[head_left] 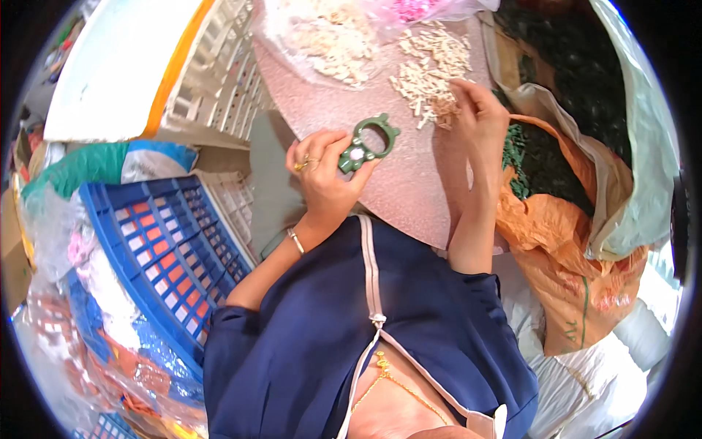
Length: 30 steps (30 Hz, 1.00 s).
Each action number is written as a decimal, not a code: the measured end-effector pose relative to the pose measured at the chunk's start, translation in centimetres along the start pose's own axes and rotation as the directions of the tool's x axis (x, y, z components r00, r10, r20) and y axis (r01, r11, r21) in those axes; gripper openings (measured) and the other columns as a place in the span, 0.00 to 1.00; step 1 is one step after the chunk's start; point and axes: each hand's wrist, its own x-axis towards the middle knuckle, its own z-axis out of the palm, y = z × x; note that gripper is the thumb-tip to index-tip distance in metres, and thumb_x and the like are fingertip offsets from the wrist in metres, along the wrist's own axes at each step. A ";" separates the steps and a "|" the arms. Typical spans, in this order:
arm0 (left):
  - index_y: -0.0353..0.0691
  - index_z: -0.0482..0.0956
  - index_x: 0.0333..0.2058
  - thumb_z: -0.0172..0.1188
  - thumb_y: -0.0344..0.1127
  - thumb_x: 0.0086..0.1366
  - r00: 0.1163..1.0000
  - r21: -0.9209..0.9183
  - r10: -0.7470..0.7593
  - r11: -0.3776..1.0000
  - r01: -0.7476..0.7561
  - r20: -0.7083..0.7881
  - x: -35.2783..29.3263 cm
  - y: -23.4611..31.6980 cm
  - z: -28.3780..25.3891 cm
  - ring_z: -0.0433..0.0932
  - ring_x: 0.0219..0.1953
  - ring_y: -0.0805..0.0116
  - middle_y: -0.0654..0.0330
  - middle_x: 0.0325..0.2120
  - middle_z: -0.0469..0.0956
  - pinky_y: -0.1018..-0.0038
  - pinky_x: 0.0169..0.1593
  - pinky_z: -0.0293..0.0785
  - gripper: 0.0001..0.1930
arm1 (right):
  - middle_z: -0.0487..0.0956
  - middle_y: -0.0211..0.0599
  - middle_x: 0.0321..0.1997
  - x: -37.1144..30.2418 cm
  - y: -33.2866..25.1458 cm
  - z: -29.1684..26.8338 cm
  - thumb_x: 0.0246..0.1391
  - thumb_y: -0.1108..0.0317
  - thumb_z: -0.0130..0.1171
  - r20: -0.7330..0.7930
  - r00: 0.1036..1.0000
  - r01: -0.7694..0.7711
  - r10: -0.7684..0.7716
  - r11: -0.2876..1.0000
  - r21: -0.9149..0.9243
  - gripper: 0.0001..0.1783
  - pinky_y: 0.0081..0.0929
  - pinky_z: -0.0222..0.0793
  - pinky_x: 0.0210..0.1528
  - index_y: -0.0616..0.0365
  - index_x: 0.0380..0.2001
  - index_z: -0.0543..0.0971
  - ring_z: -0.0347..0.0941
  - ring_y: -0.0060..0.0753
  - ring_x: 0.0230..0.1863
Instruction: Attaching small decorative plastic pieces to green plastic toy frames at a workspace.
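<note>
My left hand (325, 172) is closed on a small green plastic piece (379, 132), with a ring-shaped top bearing little ears and a lower part with a pale spot. The ring end points up and away from my fingers. Farther right, my right hand (479, 113) hovers at the edge of a pile of small cream-coloured plastic pieces (431, 66). Its thumb and fingertips come together there, and whether they pinch a piece is too small to tell. The pile lies loose on a pinkish speckled tabletop (409, 194).
A clear bag of cream pieces (333, 44) and a bag with pink pieces (413, 9) lie at the far side. On the right stands an orange woven sack (578, 271) holding dark green pieces. A blue crate (164, 249) and a white crate (223, 80) flank the left.
</note>
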 end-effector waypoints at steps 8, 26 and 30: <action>0.41 0.83 0.40 0.80 0.36 0.42 1.000 -0.014 0.002 1.000 -0.002 0.024 0.3 0.3 0.0 0.73 0.50 0.60 0.63 0.43 0.79 0.64 0.57 0.59 0.24 | 0.84 0.50 0.37 0.3 4.0 -6.8 0.58 0.66 0.62 -0.112 0.932 -0.359 0.346 0.825 -0.436 0.11 0.38 0.74 0.43 0.56 0.42 0.84 0.81 0.50 0.41; 0.42 0.83 0.37 0.80 0.41 0.44 1.000 -0.072 0.020 0.997 -0.020 0.000 0.5 0.4 0.3 0.73 0.48 0.60 0.62 0.41 0.78 0.62 0.54 0.59 0.22 | 0.81 0.45 0.42 0.6 3.2 -3.6 0.52 0.71 0.67 0.152 0.987 -0.035 0.053 0.992 -0.119 0.09 0.31 0.71 0.44 0.64 0.34 0.80 0.77 0.41 0.41; 0.46 0.82 0.37 0.78 0.43 0.43 1.000 -0.079 -0.015 0.997 0.013 -0.023 0.1 -0.3 0.6 0.71 0.52 0.61 0.67 0.41 0.77 0.58 0.56 0.56 0.22 | 0.81 0.45 0.51 0.7 2.1 -2.6 0.69 0.73 0.51 0.382 0.914 -0.367 0.135 0.678 0.637 0.04 0.27 0.74 0.55 0.59 0.45 0.70 0.79 0.34 0.54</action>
